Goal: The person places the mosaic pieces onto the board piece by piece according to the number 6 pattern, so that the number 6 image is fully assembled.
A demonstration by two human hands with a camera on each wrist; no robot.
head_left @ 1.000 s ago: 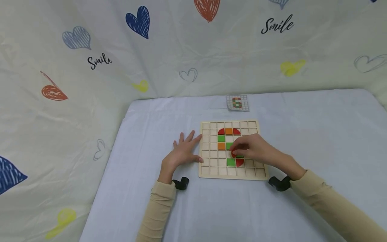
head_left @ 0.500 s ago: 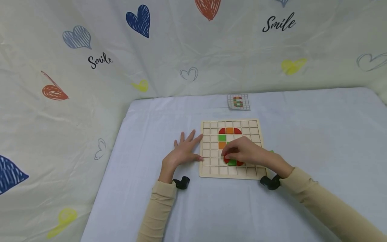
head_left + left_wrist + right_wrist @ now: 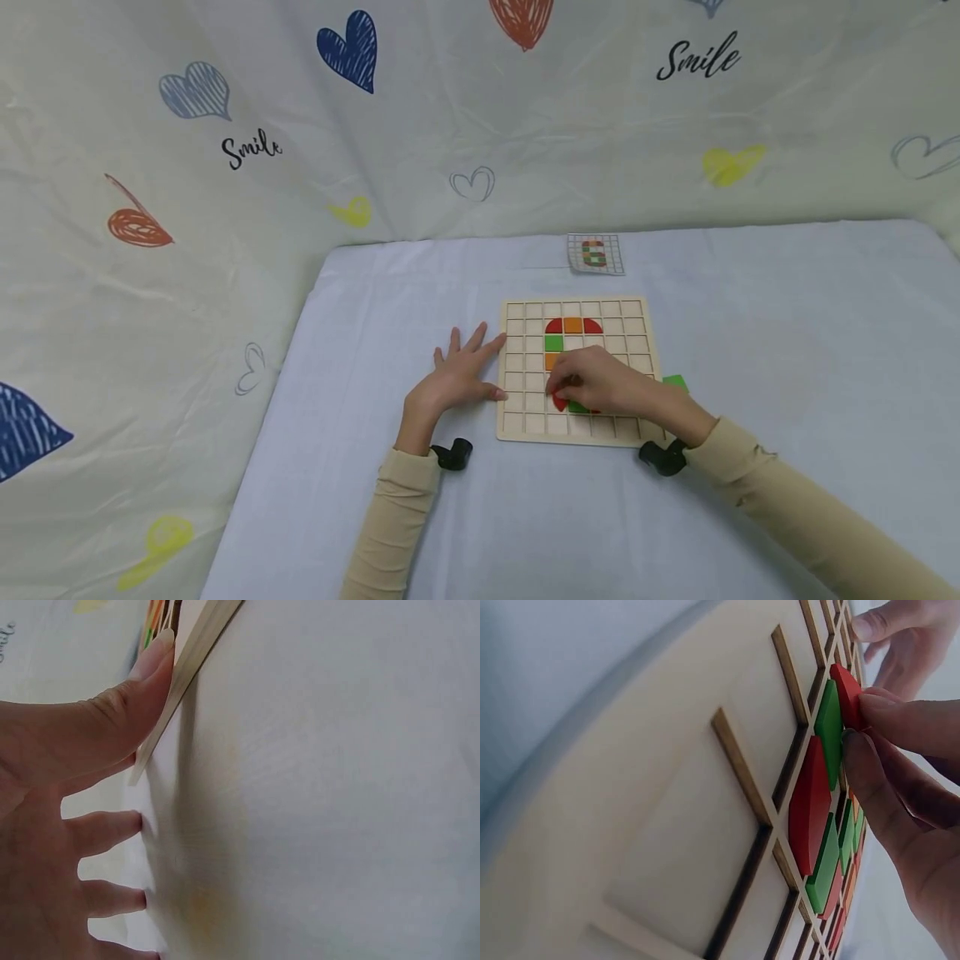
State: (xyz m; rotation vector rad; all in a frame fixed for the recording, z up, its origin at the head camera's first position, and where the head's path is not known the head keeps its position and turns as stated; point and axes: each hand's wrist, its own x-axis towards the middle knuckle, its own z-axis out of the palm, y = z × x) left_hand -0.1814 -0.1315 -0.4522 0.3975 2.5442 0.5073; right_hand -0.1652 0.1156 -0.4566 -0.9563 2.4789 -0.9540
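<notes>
A wooden grid board (image 3: pixel 525 425) lies on the table, with red, orange and green tiles set in its middle. My left hand (image 3: pixel 453 379) is spread flat at its left side, thumb and index finger touching the edge. Between thumb and fingers my right hand (image 3: pixel 603 379) pinches a red tile with a rounded side (image 3: pixel 846 696), at the lower left of the tile pattern. That tile stands tilted against the grid in the right wrist view. Beside it lie a green square tile (image 3: pixel 829 727) and another red tile (image 3: pixel 810 810). The right hand hides some tiles from the head view.
A loose green tile (image 3: pixel 677 382) lies at the board's right edge, partly behind the right wrist. Behind the board is a small card (image 3: pixel 595 253) printed with a coloured grid pattern. A patterned curtain (image 3: pixel 405 167) hangs beyond the table.
My right hand has carried the red tile leftward and slightly down, to the pattern's lower left. The loose green tile by the board has come out from behind the wrist. My left hand stays put.
</notes>
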